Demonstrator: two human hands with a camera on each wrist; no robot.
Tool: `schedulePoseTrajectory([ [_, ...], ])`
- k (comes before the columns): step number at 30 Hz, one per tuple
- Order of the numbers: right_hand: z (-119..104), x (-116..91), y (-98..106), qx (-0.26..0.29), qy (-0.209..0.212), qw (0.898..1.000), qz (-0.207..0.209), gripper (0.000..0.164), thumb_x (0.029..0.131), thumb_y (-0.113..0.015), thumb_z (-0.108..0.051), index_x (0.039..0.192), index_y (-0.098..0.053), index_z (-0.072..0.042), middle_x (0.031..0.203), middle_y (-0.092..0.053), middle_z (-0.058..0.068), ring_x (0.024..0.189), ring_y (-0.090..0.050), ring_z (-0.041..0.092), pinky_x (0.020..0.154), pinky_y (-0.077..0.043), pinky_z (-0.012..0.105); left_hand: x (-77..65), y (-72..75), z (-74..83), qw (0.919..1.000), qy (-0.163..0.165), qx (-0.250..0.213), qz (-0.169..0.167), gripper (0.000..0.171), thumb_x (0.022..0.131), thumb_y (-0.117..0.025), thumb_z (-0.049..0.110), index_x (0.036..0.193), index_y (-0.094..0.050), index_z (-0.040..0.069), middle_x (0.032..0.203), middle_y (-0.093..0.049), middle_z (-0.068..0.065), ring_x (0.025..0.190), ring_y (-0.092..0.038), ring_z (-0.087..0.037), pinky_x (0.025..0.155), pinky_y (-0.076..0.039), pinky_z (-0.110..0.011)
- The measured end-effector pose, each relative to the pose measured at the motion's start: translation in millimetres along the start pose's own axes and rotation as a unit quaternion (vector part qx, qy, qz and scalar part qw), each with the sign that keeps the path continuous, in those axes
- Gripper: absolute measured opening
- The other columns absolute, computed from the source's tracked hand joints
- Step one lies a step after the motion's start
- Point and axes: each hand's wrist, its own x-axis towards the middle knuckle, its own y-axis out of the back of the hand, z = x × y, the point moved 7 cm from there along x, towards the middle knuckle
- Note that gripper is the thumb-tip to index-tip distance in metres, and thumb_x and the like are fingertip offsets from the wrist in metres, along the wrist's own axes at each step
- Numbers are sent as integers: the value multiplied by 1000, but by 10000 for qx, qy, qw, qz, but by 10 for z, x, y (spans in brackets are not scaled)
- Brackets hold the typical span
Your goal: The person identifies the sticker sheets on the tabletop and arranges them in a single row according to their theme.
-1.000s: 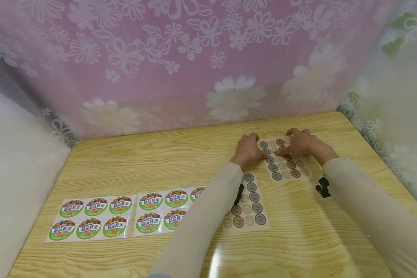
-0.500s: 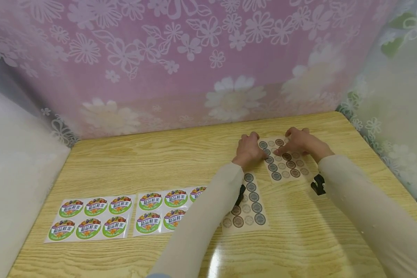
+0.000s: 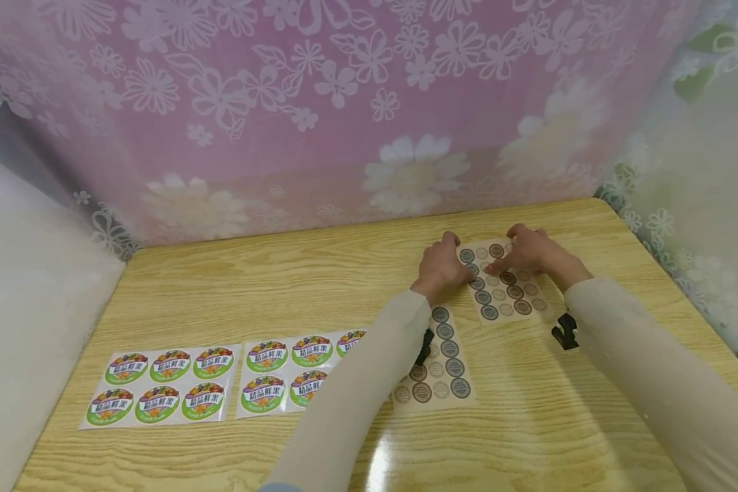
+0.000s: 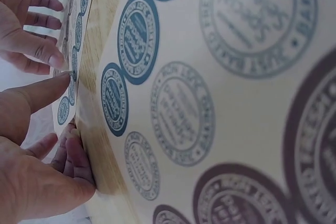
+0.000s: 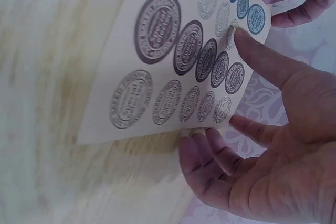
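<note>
A paper sheet of round "Just Baked" stickers (image 3: 507,294) in blue and brown lies at the right rear of the table, both hands on it. My left hand (image 3: 443,268) holds its left edge, thumb on the blue column and fingers bent at the edge. My right hand (image 3: 531,251) holds the right side. In the right wrist view its thumb (image 5: 268,59) presses the sticker face while the other fingers curl at the edge. A second such sheet (image 3: 449,369) lies nearer, partly under the left forearm; it fills most of the left wrist view.
Two glossy sheets of fruit stickers, a left one (image 3: 156,389) and a right one (image 3: 270,376), lie at the front left; the forearm covers part of the right one. Floral cloth (image 3: 344,137) hangs behind the wooden table (image 3: 252,280). Black wrist mounts (image 3: 566,332) sit under the sleeves.
Both hands stay on the rear sheet with almost no movement. The right forearm and its black mount have shifted slightly left.
</note>
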Motion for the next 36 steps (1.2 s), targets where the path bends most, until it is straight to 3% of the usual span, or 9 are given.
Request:
schedulePoseTrajectory([
  [5, -9, -11, 1, 13, 170, 9996, 226, 84, 84, -72, -38, 137, -30, 13, 129, -34, 44, 112, -40, 53, 90, -37, 60, -10, 3, -34, 9998, 49, -189, -30, 56, 82, -76, 28, 130, -50, 16, 112, -62, -2, 96, -56, -18, 79, -45, -29],
  [12, 44, -14, -14, 193, 449, 9965, 672, 58, 94, -59, -29, 133, -40, 10, 124, -45, 37, 109, -47, 48, 87, -39, 58, 17, 21, -118, 9974, 58, -716, 81, 45, 87, -69, 20, 131, -59, 17, 110, -65, 4, 95, -60, -12, 79, -47, -26],
  [18, 144, -64, -43, 823, 732, 9931, 405, 46, 100, -50, -18, 135, -40, 10, 121, -44, 34, 102, -50, 42, 77, -45, 49, -8, 51, -143, 9911, 0, -1329, 25, 39, 89, -70, 18, 126, -63, 14, 98, -68, 4, 86, -62, -10, 75, -48, -25],
  [22, 183, -128, -26, 1085, 801, 9906, 227, 44, 101, -50, -19, 136, -42, 7, 123, -44, 32, 96, -53, 34, 70, -47, 38, -50, 71, -140, 9812, -53, -1921, -157, 37, 88, -71, 15, 124, -64, 10, 88, -68, 2, 81, -62, -12, 71, -48, -26],
  [25, 209, -188, -10, 1357, 830, 9871, 150, 44, 101, -51, -19, 137, -43, 5, 114, -49, 26, 81, -54, 25, 64, -46, 35, -81, 69, -149, 9663, -51, -2546, -362, 36, 87, -72, 10, 121, -64, 5, 80, -67, 0, 77, -64, -19, 65, -48, -27],
  [28, 261, -262, -16, 1757, 828, 9809, 42, 48, 101, -52, -22, 140, -41, 3, 114, -50, 22, 78, -55, 16, 64, -48, 32, -120, 64, -162, 9543, -19, -2929, -598, 35, 86, -72, 8, 119, -65, 3, 76, -67, -1, 77, -64, -26, 61, -48, -29],
  [32, 361, -384, -79, 2474, 725, 9660, -204, 55, 100, -53, -26, 145, -35, 0, 128, -45, 23, 89, -61, 12, 74, -53, 32, -195, 50, -177, 9464, -11, -3087, -953, 34, 85, -73, 9, 117, -67, 4, 80, -69, -2, 81, -65, -25, 66, -50, -32],
  [36, 435, -499, -170, 3071, 705, 9480, -444, 55, 100, -53, -22, 146, -32, 0, 120, -52, 18, 93, -63, 15, 78, -53, 35, -301, 28, -182, 9400, -105, -3134, -1344, 35, 85, -73, 9, 118, -66, 4, 83, -71, -2, 85, -66, -22, 74, -51, -34],
])
